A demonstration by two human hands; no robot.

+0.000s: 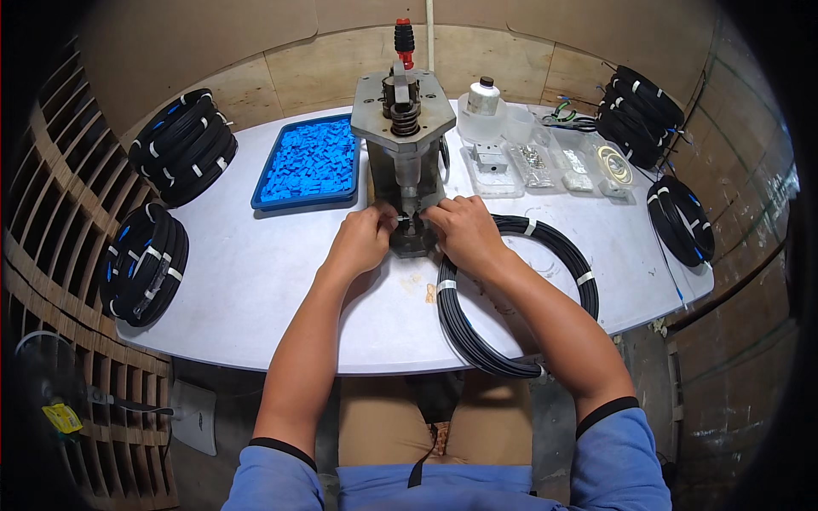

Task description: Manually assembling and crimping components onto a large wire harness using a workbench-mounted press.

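A grey metal bench press (pixel 404 111) with a lever, a spring and a red-and-black top stands in the middle of the table. Both of my hands are at its lower die. My left hand (pixel 365 237) is closed in a pinch at the left side of the die, on something too small to make out. From the right, my right hand (pixel 464 228) has its fingers bent together by the die; what they hold is hidden. Beneath my right forearm lies a coil of black cable (pixel 567 243), tied with white bands, partly over the table's front edge.
A blue tray (pixel 304 205) full of small blue pieces sits left of the press. Bundled black cable coils (pixel 146 264) stand along both table sides. To the back right are a white bottle (pixel 484 96), clear boxes of small parts (pixel 537 166) and pliers (pixel 575 123).
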